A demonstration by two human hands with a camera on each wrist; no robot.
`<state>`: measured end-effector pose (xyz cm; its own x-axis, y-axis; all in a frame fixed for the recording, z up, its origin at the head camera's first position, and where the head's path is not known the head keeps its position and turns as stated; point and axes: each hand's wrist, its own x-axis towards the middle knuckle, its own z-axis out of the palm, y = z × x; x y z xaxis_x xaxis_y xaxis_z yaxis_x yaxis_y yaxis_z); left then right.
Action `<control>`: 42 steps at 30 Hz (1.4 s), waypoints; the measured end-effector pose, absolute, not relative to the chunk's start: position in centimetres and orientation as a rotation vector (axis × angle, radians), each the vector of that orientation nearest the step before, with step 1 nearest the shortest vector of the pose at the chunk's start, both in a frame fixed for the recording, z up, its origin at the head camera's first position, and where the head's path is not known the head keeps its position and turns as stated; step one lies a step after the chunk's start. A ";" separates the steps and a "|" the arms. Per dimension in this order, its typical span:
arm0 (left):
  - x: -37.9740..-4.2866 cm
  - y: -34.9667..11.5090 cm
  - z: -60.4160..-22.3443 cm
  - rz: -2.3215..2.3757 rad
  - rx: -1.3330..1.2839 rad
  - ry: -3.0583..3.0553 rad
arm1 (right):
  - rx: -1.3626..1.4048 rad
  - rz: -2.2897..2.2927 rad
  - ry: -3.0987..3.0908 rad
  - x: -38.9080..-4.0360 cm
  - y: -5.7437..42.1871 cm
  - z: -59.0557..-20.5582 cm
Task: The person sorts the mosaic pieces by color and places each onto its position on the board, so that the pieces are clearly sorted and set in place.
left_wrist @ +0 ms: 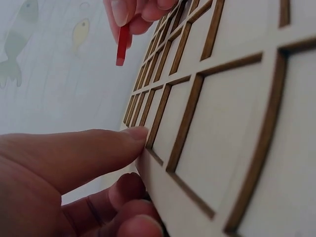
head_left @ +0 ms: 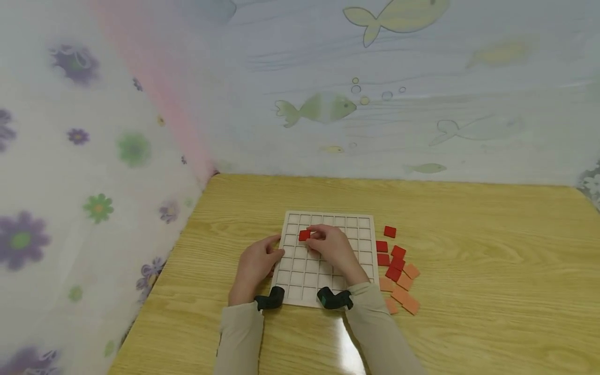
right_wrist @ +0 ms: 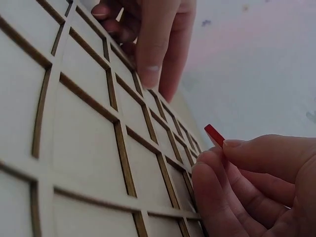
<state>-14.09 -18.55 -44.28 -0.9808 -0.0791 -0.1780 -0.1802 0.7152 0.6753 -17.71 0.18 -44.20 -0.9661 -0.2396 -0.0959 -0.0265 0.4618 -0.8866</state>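
Note:
A pale wooden grid board [head_left: 298, 265] with square recesses lies on the table in front of me. My right hand [head_left: 334, 247] pinches a small red square tile [head_left: 304, 235] between thumb and fingers, above the board's upper left part. In the right wrist view the tile [right_wrist: 214, 134] is held tilted, apart from the recesses. At the board's left edge my left hand [head_left: 255, 263] grips the frame. Its thumb [left_wrist: 113, 150] presses on the rim in the left wrist view, while the other fingers curl at the side; the fingertips are partly hidden.
Several loose red tiles [head_left: 390, 232] lie to the right of the board, some overlapping. Nearer to me are several orange tiles [head_left: 410, 304], a few close against the board's edge. The wooden table [head_left: 492, 271] meets a fish-patterned wall [head_left: 398, 140] at the back.

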 end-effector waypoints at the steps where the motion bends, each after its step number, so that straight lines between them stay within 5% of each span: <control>1: -14.1 -18.5 -44.3 1.114 -0.211 2.787 | -0.229 -1.518 2.497 -17.8 0.1 -44.2; 42: -14.1 -18.3 -44.1 0.954 -0.184 2.907 | -0.400 -1.104 2.783 -17.9 -2.4 -44.7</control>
